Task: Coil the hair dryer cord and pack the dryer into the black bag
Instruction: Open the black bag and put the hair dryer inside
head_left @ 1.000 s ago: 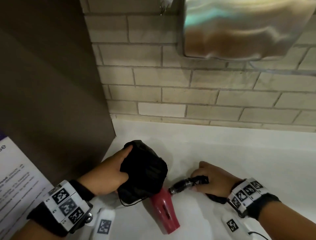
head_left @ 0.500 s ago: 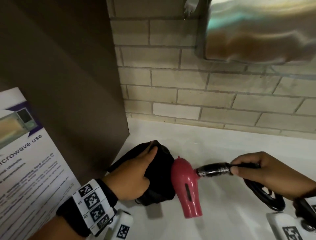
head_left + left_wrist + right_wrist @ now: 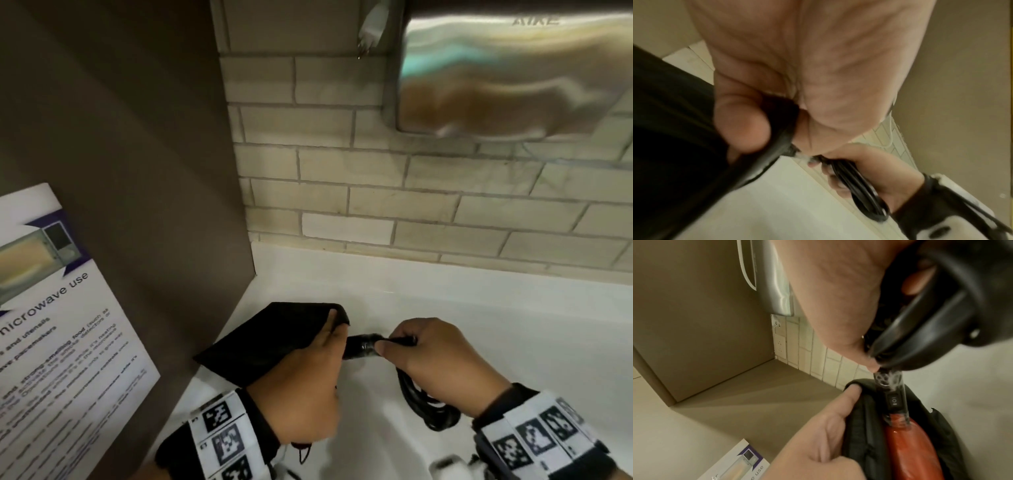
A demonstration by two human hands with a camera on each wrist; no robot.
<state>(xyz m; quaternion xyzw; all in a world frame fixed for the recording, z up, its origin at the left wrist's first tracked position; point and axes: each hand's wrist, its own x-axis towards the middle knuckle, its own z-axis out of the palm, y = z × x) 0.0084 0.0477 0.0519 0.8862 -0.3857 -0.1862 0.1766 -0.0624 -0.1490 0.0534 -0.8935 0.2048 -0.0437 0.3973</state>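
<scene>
The black bag (image 3: 274, 339) lies on the white counter, its mouth facing right. My left hand (image 3: 308, 383) grips the rim of that mouth, thumb on top (image 3: 851, 392). The red hair dryer (image 3: 910, 447) has its body inside the bag; only its black handle (image 3: 361, 346) with the switch (image 3: 894, 400) sticks out. My right hand (image 3: 431, 356) pinches the handle's end and also holds the coiled black cord (image 3: 424, 404), which hangs below the hand. In the left wrist view the cord (image 3: 863, 191) loops in my right palm.
A brown panel (image 3: 137, 171) with a microwave-use notice (image 3: 51, 325) stands close on the left. A brick-tiled wall (image 3: 411, 205) runs behind the white counter (image 3: 513, 325). A steel hand dryer (image 3: 513, 68) hangs on the wall above right.
The red dryer body, outside the bag before, has gone into it. My right hand moved left pushing the handle in, and the bag now lies flatter with my left hand at its rim.
</scene>
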